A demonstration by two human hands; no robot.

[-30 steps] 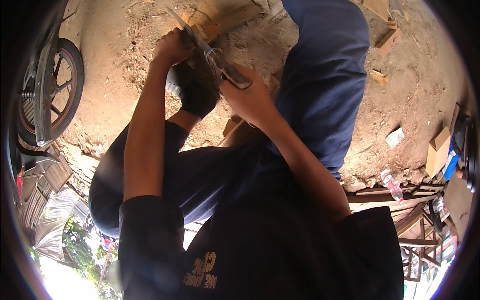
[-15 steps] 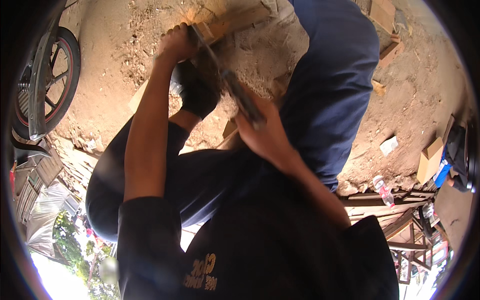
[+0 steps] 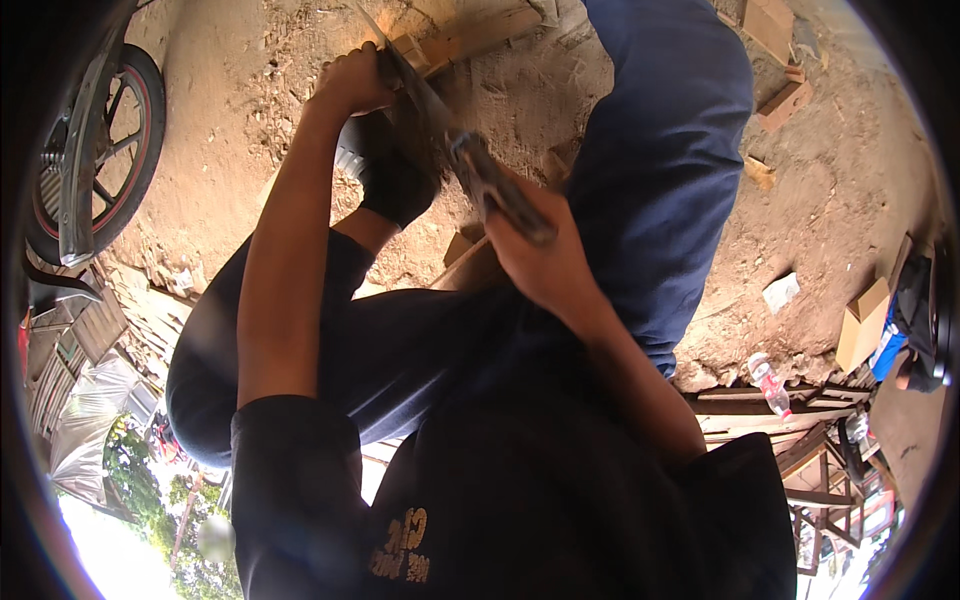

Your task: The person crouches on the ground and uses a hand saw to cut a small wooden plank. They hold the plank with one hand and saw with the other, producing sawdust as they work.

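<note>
My right hand [image 3: 545,245] is closed round the dark handle of a handsaw [image 3: 425,98], whose thin blade slants away up and to the left. The blade lies across a length of wood [image 3: 485,38] on the ground, close beside my left hand. My left hand [image 3: 355,80] is closed at the wood's near left end, on the other side of the blade; its fingertips are partly hidden. Just below that hand is my foot in a dark covering [image 3: 395,185], near the wood.
A motorcycle wheel [image 3: 120,150] stands at the left. Wood offcuts [image 3: 785,100] lie on the dirt floor [image 3: 800,200] at the far right. Further right are a paper scrap [image 3: 780,291], a plastic bottle [image 3: 768,384] and a cardboard box [image 3: 862,325].
My right hand has shifted a little to the right with the saw, and the blade shows more clearly across the wood. My left hand has stayed nearly in place.
</note>
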